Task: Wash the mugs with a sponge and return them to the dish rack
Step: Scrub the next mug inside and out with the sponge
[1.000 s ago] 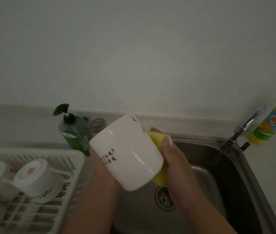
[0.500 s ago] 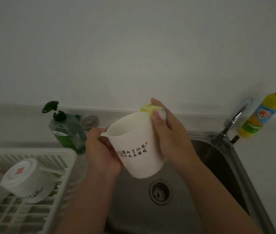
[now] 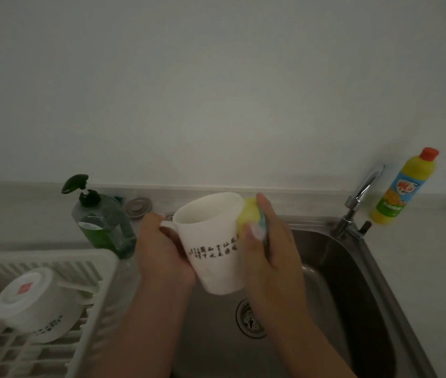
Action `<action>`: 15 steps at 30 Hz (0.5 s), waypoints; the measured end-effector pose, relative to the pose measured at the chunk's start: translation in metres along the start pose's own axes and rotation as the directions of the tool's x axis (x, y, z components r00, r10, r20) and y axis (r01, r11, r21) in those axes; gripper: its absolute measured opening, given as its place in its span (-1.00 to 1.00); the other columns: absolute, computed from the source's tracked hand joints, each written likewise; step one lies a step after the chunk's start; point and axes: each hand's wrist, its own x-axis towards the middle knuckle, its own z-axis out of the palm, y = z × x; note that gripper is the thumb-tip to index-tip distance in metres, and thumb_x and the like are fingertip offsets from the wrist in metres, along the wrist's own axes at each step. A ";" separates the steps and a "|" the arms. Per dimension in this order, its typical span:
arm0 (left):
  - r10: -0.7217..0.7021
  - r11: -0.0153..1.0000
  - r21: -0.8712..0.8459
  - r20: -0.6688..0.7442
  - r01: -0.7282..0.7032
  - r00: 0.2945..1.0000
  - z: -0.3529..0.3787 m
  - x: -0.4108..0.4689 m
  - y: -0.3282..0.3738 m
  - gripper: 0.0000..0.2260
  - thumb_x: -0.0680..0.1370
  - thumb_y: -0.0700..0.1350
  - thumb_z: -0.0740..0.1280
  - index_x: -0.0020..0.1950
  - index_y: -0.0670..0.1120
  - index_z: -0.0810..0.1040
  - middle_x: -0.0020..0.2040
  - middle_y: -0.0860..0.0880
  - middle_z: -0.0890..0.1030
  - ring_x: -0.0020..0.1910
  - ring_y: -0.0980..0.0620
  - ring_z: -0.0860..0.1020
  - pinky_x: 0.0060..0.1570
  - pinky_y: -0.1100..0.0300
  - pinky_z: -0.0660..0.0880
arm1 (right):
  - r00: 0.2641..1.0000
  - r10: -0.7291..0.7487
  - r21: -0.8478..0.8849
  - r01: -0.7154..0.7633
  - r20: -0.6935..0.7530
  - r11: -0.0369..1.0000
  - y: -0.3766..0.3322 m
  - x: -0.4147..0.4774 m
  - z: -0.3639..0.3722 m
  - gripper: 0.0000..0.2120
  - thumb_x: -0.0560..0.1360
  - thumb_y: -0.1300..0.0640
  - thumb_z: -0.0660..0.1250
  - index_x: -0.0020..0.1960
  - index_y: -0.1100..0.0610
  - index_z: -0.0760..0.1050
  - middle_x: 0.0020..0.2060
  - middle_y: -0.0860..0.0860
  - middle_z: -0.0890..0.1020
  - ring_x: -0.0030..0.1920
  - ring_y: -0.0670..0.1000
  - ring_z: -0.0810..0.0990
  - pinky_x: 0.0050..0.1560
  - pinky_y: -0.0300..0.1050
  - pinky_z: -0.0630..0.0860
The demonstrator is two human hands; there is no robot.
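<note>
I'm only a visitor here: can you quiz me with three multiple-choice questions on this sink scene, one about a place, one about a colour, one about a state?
1. Where is the held mug? A above the sink B in the dish rack C on a shelf
2. The sponge is mainly: A yellow B black C red
3. The racked mug lies: A mouth up B base up, tilted C in pieces
Answers: 1 A, the drain shows beneath it. 2 A, yellow shows under the right hand. 3 B, its red-marked base faces the camera.
</note>
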 end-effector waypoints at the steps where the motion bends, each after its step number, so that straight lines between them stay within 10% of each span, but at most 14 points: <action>1: 0.005 1.000 -0.001 -0.005 -0.005 1.000 0.003 -0.001 -0.001 -0.69 0.47 -0.16 0.20 -0.46 0.02 0.24 -0.52 0.06 0.30 -0.51 0.10 0.34 -0.44 0.31 0.37 | 0.992 -0.125 -0.106 0.122 -0.027 0.987 0.001 -0.001 0.001 -0.56 0.53 -0.24 0.10 0.38 -0.43 0.10 0.27 -0.25 0.31 0.25 -0.23 0.38 0.12 -0.27 0.49; 8: -0.020 0.993 0.113 0.054 0.014 0.998 0.009 -0.005 -0.004 -0.71 0.53 -0.13 0.21 -0.41 -0.04 0.36 -0.48 -0.03 0.37 -0.48 0.02 0.40 -0.46 0.28 0.42 | 0.781 -0.624 -0.605 0.494 -0.007 0.625 -0.005 0.024 0.007 -0.53 0.53 -0.05 0.17 0.43 -0.04 0.27 0.27 0.12 0.42 0.25 0.13 0.38 0.22 0.13 0.37; 15: -0.129 0.990 0.070 0.104 0.122 0.986 0.007 0.004 0.014 -0.81 0.57 -0.08 0.20 -0.25 -0.05 0.39 -0.36 -0.05 0.41 -0.34 0.02 0.44 -0.20 0.16 0.49 | 0.680 -0.697 -0.689 0.619 0.228 0.377 0.011 0.013 0.017 -0.59 0.54 -0.05 0.15 0.38 -0.03 0.36 0.31 0.09 0.36 0.31 0.20 0.35 0.34 0.24 0.24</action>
